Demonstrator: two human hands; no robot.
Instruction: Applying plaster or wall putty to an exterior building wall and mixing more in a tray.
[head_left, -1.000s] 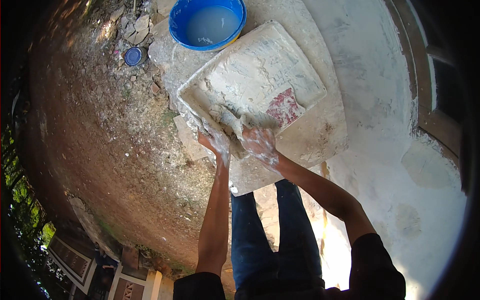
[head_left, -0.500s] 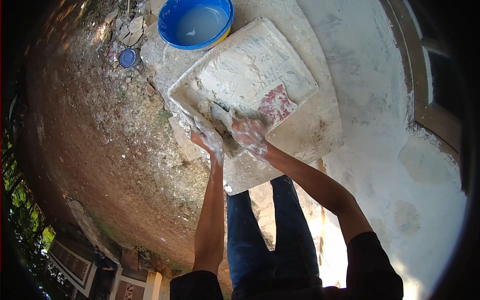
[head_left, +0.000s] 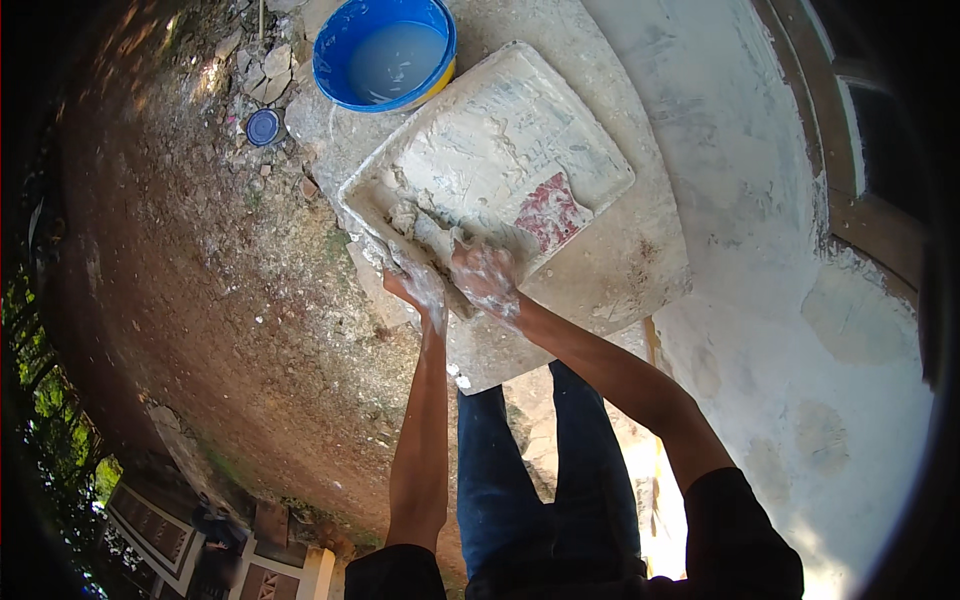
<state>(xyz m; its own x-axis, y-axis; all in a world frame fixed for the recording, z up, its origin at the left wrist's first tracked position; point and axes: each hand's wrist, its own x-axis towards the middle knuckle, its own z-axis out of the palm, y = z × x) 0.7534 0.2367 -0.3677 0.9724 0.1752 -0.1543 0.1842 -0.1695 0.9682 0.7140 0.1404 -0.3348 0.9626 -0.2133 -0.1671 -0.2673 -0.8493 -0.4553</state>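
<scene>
From my remote post I record: bucket (head_left: 337, 64) blue inside and at the rim, yellow on the outer wall; its liquid (head_left: 400, 60) cloudy white. Tray (head_left: 580, 115) rim off-white; paste (head_left: 470, 150) cream, with grey-blue streaks. Patch (head_left: 548, 210) red, mottled white. Left hand (head_left: 420, 284) and right hand (head_left: 484, 272) smeared white. Sleeves (head_left: 738, 520) black; jeans (head_left: 500, 475) dark blue. Slab (head_left: 640, 260) grey-beige, brown-stained. Lid (head_left: 263, 127) dark blue. I find ground (head_left: 250, 300) brown, flecked white; plaster (head_left: 720, 200) pale blue-white, blotched.

1. At the tray's (head_left: 577, 109) near side, the right hand (head_left: 487, 275) hides its fingertips.
2. Left of that, the left hand's (head_left: 418, 285) fingers are partly hidden.
3. Beyond the tray, the bucket's (head_left: 436, 84) far rim is cut off.
4. Well left of the tray, a dark figure (head_left: 215, 538) is blurred.
</scene>
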